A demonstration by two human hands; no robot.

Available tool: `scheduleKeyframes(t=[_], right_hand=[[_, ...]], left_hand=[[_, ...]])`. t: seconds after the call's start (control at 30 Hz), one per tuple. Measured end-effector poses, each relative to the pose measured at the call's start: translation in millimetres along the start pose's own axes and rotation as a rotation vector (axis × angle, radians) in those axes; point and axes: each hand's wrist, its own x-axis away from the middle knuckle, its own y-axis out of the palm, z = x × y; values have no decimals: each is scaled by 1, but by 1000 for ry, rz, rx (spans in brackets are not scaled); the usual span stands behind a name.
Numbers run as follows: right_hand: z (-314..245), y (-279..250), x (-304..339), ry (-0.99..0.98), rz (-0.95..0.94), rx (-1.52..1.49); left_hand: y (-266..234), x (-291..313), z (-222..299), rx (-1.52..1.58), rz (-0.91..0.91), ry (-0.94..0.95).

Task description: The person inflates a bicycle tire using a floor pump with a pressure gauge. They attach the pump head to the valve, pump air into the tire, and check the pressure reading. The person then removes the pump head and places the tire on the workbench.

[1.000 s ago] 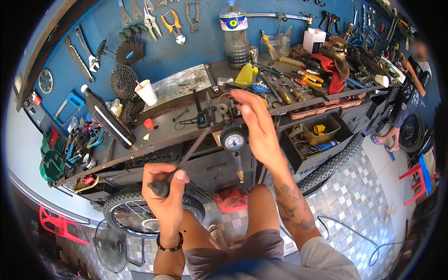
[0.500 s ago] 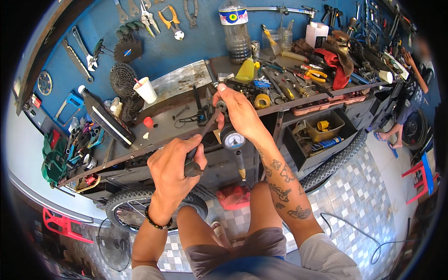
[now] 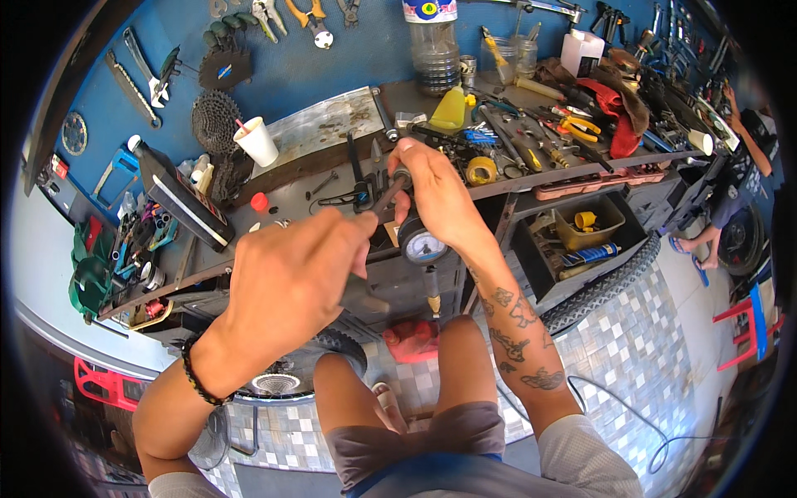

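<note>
My right hand is closed around a small round metal fitting above the front edge of the workbench. Just below its wrist hangs a round pressure gauge with a pale dial, and a dark stem with a brass-coloured tip points down from it. A tool's metal shank runs from the fitting to my left hand. That hand is closed, with its back up, and hides the dark handle. Fingers cover the joint between shank and fitting, so its exact fit does not show.
On the bench stand a white cup, a dark bottle and a large clear jug. Loose tools crowd its right side, beside yellow tape. An open drawer juts out at right, above a tyre.
My left hand has swung left and turned over, looking larger; the handle end seen before is now covered. My right hand keeps its hold on the fitting. The whole view has shifted slightly.
</note>
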Motion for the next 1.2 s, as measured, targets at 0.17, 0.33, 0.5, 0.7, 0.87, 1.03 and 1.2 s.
scheduleKeyframes(t=[0.17,0.33,0.5,0.7,0.87,1.03,1.2], right_hand=[[-4,-3,1,7,0,16],[-6,-4,1,31,-7,40],[-7,-4,1,-17,-39,99],[-10,1,0,21,-44,88],[-7,0,0,-14,-75,93],[-4,-5,2,1,34,-49],[-8,-2,1,7,-15,98]], left_hand=[[4,1,11,31,-10,-97],[20,6,11,186,88,-222],[42,12,19,241,305,-246],[47,19,41,279,337,-403],[50,9,54,458,456,-658],[42,-14,81,1285,625,-1312],[16,-23,87,2354,880,-1416]])
